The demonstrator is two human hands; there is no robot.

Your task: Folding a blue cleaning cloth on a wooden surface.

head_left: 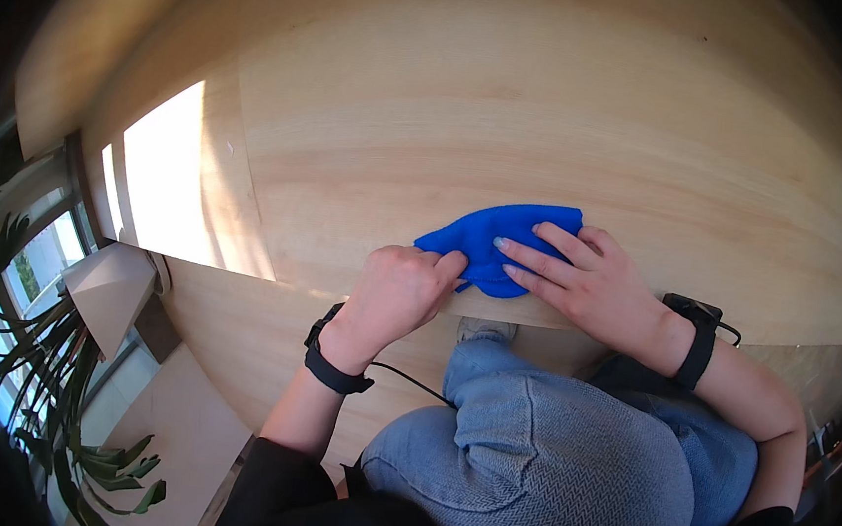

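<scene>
A folded blue cloth (497, 232) lies on the light wooden table (415, 144), close to its near edge. My left hand (404, 284) pinches the cloth's lower left side between bent fingers and thumb. Spread over the cloth's right part are the fingers of my right hand (576, 275), resting flat on it with gaps between them; its thumb lies at the upper right corner. A small flap of the cloth sticks out below, near my left fingertips. Both wrists wear black straps.
My legs in blue jeans (562, 452) are below the table's near edge. A thin black cable (411, 382) runs from the left wrist. A potted plant's long leaves (71, 369), a pale angular object (114, 294) and a window (42, 270) are at the left. Sunlight falls on the table's left end.
</scene>
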